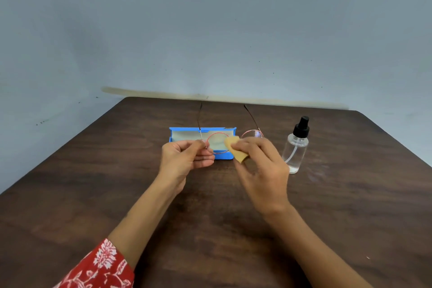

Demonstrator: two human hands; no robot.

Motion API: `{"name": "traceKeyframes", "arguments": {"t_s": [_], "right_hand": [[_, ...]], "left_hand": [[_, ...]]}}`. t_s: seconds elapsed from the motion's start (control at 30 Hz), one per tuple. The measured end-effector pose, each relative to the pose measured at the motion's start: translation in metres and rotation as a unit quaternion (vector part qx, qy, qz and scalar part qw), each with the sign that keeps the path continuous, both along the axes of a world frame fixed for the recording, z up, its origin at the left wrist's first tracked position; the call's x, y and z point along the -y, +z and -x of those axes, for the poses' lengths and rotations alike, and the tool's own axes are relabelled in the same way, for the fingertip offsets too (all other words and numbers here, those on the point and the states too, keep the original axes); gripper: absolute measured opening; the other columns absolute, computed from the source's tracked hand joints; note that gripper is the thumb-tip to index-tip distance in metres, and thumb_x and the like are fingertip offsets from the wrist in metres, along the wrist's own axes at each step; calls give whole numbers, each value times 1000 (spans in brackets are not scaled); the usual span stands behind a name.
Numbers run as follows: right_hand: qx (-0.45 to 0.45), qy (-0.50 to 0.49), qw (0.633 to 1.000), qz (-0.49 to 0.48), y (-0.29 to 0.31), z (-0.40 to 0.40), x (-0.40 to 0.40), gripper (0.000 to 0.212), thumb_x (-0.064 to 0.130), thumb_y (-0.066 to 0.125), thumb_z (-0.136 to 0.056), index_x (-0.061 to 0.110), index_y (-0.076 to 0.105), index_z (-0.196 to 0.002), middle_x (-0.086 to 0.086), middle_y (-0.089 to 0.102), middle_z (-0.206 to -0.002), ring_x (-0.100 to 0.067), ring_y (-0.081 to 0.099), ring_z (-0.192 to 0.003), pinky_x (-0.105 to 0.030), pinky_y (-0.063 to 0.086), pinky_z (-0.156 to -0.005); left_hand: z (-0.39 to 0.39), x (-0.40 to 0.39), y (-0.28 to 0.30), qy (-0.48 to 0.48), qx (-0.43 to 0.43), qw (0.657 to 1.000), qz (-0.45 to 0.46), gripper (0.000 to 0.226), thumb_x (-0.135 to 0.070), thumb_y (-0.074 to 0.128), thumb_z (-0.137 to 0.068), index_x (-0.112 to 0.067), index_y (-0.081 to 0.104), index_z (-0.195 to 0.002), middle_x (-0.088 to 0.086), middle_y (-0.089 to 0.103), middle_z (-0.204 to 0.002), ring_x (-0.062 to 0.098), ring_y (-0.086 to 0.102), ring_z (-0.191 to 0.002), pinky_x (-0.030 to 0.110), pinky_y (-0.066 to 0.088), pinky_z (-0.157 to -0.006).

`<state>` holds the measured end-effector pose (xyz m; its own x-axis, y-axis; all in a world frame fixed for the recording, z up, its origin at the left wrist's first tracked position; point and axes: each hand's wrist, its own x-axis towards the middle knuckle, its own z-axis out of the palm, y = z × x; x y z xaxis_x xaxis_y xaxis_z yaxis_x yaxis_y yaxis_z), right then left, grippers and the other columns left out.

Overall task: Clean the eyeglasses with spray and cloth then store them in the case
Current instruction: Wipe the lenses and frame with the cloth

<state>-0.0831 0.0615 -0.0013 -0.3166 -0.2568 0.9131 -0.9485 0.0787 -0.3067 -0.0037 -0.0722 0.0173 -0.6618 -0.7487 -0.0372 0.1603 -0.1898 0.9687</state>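
Round eyeglasses (217, 142) with a thin red rim and dark temples pointing away from me are held above the table. My left hand (187, 159) pinches the frame at its left hinge. My right hand (261, 168) holds a folded tan cloth (236, 148) pressed near the bridge, between the two lenses. The right lens shows just above my right fingers. Behind the glasses lies an open blue case (182, 134) with a pale lining. A clear spray bottle (295, 147) with a black pump top stands upright to the right of my right hand.
Everything sits on a dark brown wooden table (117, 194) pushed against a grey-blue wall (210, 30). My left arm has a red and white patterned sleeve (100, 269) at the lower left.
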Motion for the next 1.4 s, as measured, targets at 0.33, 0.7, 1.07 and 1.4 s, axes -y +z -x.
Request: {"name": "traceKeyframes", "arguments": {"t_s": [0.33,0.7,1.07,1.4], "right_hand": [[-219,-20,974,-64,-9,7,29,16,-2,57,-88,0,71,-80,-12,69,-86,-27,64,-73,-34,52,-65],[-161,-18,985,-56,-11,7,29,19,-2,63,-76,-2,70,-94,-15,68,-100,-25,61,-92,-30,51,-80],[-157,-62,984,-51,-9,10,26,23,-2,56,-82,1,72,-99,-13,68,-100,-26,64,-90,-31,50,-78],[-202,-55,976,-59,-10,6,32,22,2,53,-83,5,74,-89,-6,71,-97,-26,66,-84,-35,53,-69]], "left_hand": [[0,-1,2,15,-23,999,21,16,-1,62,-85,3,67,-70,6,65,-50,13,63,-45,22,54,-46],[1,-3,1,22,-26,999,21,17,-1,61,-84,3,65,-68,6,64,-49,13,63,-45,21,54,-47],[0,3,0,18,-22,999,31,16,-6,64,-84,1,66,-69,6,66,-53,14,65,-50,22,55,-51],[0,2,-1,35,-34,998,37,15,-3,63,-83,2,66,-70,8,64,-52,16,64,-49,22,56,-51]]}}
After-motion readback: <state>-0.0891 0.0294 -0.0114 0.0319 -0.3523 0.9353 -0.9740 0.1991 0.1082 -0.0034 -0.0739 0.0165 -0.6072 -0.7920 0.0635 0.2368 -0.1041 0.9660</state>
